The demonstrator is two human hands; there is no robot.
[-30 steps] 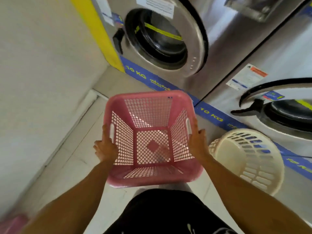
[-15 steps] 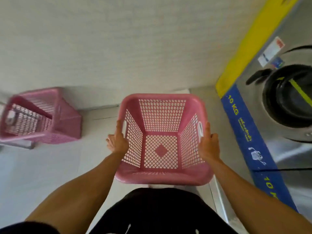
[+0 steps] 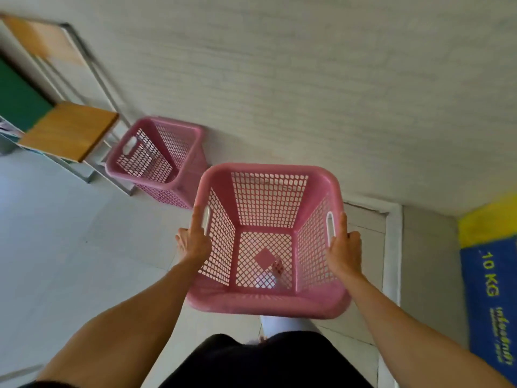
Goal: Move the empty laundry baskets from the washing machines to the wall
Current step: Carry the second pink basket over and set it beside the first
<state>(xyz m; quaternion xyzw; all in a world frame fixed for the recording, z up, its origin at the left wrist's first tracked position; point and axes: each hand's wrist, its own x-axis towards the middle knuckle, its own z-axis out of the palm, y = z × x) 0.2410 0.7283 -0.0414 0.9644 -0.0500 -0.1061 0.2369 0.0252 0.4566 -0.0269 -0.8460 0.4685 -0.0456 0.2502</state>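
I carry an empty pink laundry basket in front of my body, above the floor. My left hand grips its left side by the handle slot, and my right hand grips the right side by the other slot. A second pink basket, also empty, stands on the floor against the pale wall, ahead and to the left of the one I hold. The two baskets nearly touch in the picture.
A wooden-seated chair with a metal frame stands left of the floor basket, by the wall. The blue and yellow base of a washing machine marked 10 KG is at the right edge. Pale floor tiles spread to the left.
My view has swung further left, away from the washing machines and toward the wall. The second pink basket and the chair have come nearer to the middle. Both hands keep their hold.
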